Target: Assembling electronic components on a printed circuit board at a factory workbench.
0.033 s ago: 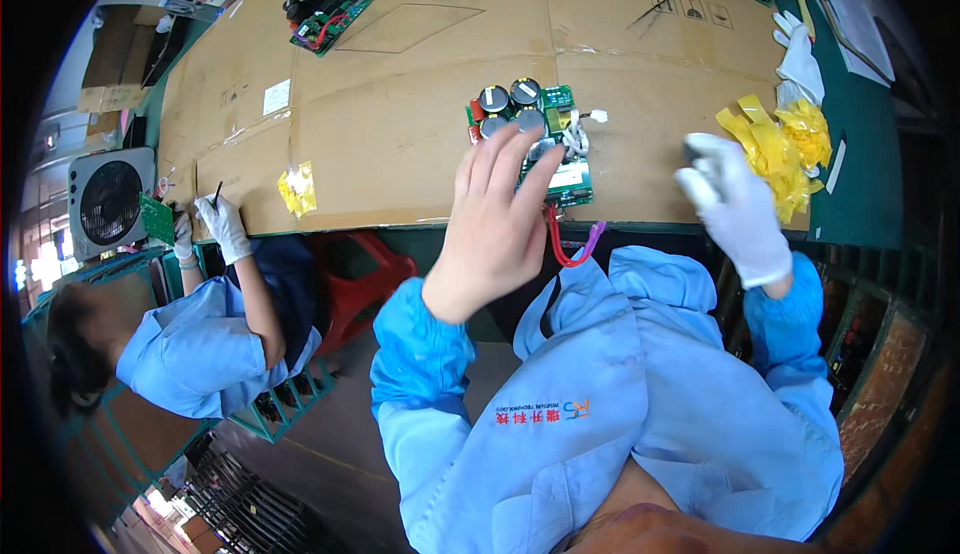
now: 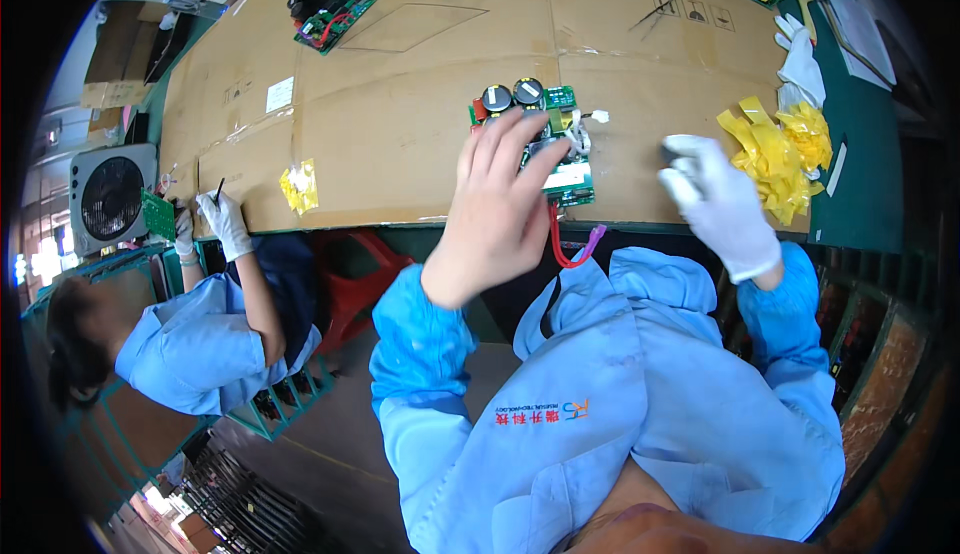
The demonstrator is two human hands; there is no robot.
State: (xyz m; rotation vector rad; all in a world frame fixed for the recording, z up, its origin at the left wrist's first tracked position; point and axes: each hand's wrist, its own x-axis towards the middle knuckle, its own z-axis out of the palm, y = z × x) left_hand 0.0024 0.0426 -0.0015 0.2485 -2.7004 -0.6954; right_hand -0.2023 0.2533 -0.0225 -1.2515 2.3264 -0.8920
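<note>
Laid flat: matte, creased cardboard sheet (image 2: 390,144), cut off at top. Bare L hand (image 2: 490,214), w/ fingers bent & apart; can't tell if gripping. White-gloved R hand (image 2: 722,204), w/ fingers curled; grip unclear. To its R: crinkled, shiny yellow plastic heap (image 2: 768,154). On cardboard, partly hidden under L hand: green circuit bd (image 2: 575,197), w/ cylindrical black capacitors (image 2: 497,98) & looped red wires (image 2: 557,239) off near edge. Betw. R thumb & fingers: small dark thing (image 2: 684,165), mostly covered, can't ID.
</note>
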